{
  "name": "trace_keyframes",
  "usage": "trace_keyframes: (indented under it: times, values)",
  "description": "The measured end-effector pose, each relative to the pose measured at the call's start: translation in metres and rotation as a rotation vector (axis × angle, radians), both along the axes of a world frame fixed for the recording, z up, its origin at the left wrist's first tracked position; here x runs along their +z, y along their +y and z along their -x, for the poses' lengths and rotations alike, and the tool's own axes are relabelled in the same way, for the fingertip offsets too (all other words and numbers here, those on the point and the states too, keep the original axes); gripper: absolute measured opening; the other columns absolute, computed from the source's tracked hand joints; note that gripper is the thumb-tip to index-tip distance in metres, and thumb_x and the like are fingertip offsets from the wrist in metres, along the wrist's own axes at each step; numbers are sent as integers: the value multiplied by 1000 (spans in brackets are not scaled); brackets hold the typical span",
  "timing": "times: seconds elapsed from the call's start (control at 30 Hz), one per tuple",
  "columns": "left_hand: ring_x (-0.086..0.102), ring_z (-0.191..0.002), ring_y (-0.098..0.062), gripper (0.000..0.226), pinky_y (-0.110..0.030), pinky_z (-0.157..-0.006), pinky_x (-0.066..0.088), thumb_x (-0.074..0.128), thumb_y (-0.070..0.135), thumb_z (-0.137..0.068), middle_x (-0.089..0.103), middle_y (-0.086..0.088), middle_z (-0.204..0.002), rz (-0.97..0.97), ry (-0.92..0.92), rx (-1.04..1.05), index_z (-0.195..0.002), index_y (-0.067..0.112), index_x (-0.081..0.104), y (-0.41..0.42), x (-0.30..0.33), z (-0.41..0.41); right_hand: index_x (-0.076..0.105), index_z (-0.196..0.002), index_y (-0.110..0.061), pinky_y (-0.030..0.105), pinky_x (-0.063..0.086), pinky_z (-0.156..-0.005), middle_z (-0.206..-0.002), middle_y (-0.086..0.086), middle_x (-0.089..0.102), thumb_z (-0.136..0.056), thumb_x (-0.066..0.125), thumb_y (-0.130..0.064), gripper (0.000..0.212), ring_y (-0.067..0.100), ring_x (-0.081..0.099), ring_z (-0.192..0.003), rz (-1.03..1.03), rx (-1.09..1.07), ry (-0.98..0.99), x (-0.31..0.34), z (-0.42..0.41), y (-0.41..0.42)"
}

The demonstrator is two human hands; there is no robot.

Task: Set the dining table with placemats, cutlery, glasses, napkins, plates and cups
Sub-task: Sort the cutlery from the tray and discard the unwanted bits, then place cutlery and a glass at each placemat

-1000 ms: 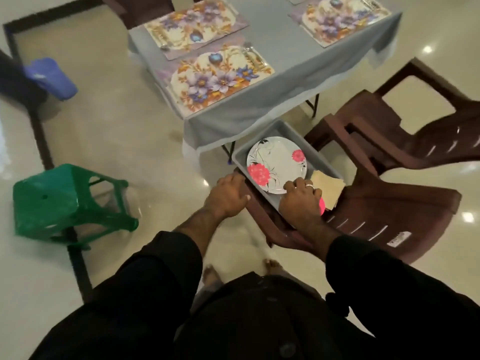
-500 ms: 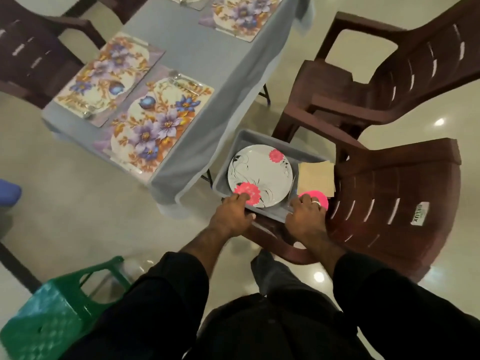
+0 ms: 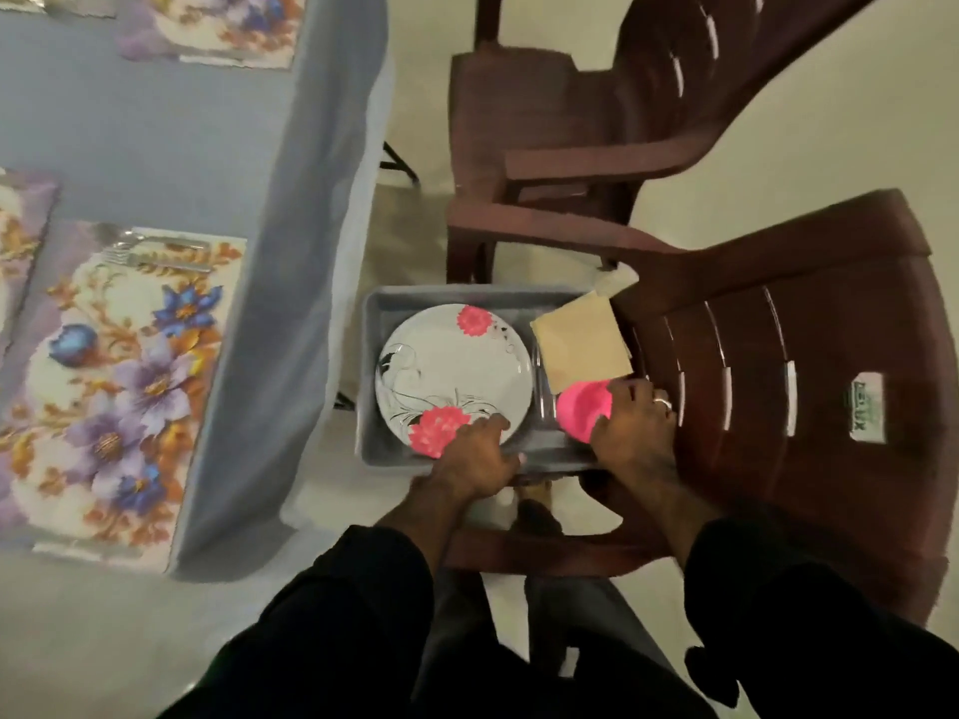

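Plate [image 3: 456, 371] sits in a grey tub [image 3: 467, 298] on the seat of a brown plastic chair [image 3: 809, 386], right ahead of the left-hand fingers [image 3: 495, 422].

Surface/room: glossy cream tile floor [image 3: 778, 147] w/ light glare, a 2nd brown chair [image 3: 597, 121] further out past the tub. Bench [image 3: 155, 137] is off to the left of the fingers, covered w/ a grey-blue cloth that hangs down its side. Floral placemat [image 3: 124, 386] on it (purple/blue flowers, orange leaves), w/ a fork + other cutlery [image 3: 155, 254] lying across its far end. More placemats at the far and left edges of the bench, partly cut off.

Plate itself: round, white, two pink flowers at opposite rims, thin black swirly vine lines between them. Lies flat, fills most of the tub's left half.

Left hand [image 3: 475, 461] is curled over the tub's near wall, fingers reaching the plate's near rim by the pink flower. Right hand [image 3: 633, 433] grips a pink cup [image 3: 584, 409] at the tub's right end. Tan napkins [image 3: 578, 345] just beyond the right fingers, touching the cup, partly hanging over the tub edge. Both arms in black sleeves.
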State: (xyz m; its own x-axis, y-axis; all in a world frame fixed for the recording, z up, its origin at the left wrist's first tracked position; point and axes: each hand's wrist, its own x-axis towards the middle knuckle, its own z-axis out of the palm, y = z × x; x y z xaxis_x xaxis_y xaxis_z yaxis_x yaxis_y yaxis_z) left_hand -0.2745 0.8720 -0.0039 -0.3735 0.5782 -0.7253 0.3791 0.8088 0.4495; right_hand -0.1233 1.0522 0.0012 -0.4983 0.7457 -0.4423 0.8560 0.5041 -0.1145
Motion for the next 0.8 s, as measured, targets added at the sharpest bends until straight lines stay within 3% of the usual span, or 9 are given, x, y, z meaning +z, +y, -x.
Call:
trace_keyframes:
  times: [0.13,0.2,0.27,0.4,0.53,0.6,0.73,0.8]
  values:
    - [65,-113,-26,55,-42,-96,56,73,49,-93,67,-5,-132,-16,-185,32,-137,21,54,50,-33,-5,45,-149,-9,50,52,-94,-137,24,52,-83,72,-16,72,47,58,-116,135,-229,71,-38,-14,10]
    - [64,-113,-23,71,-41,-91,57,70,59,-86,64,-2,-133,-36,-256,83,-142,22,49,66,-46,-10,39,-155,-12,48,52,-96,-141,24,51,-88,70,-14,74,46,59,-120,226,-335,95,-54,-12,15]
    - [62,-120,-24,82,-42,-94,56,70,65,-86,61,-2,-139,-55,-326,131,-151,24,42,77,-57,-17,41,-154,-14,48,52,-97,-138,22,58,-92,68,-13,68,44,61,-121,284,-402,138,-68,-8,19]
    - [62,-123,-24,74,-50,-104,57,79,51,-91,60,-1,-142,-44,-399,240,-151,27,44,97,-79,-20,56,-141,-11,38,51,-88,-125,18,67,-97,60,-9,44,39,65,-115,340,-513,189,-85,-2,23]
    - [69,-112,-28,66,-52,-91,64,84,29,-87,66,-4,-131,-35,-341,308,-146,24,53,100,-94,-15,64,-131,-10,37,51,-83,-116,15,70,-93,57,-4,39,32,65,-104,365,-621,269,-87,-2,15]
    - [68,-112,-27,63,-49,-92,64,81,21,-88,67,-1,-127,-46,-281,316,-146,22,56,92,-91,-10,67,-126,-11,33,48,-78,-108,12,72,-93,58,-5,35,27,64,-94,328,-614,305,-84,2,2]
    - [68,-110,-25,61,-47,-87,66,73,18,-95,66,-2,-130,-16,-234,403,-153,25,54,44,-88,23,67,-125,-15,32,53,-71,-95,1,69,-96,61,-12,30,26,68,-88,368,-510,318,-85,39,-37]
    - [69,-109,-27,62,-44,-82,67,68,20,-93,68,-3,-132,28,-206,470,-153,28,55,11,-91,48,64,-130,-18,31,54,-69,-102,-1,70,-97,61,-14,33,22,67,-88,490,-434,287,-91,69,-57]
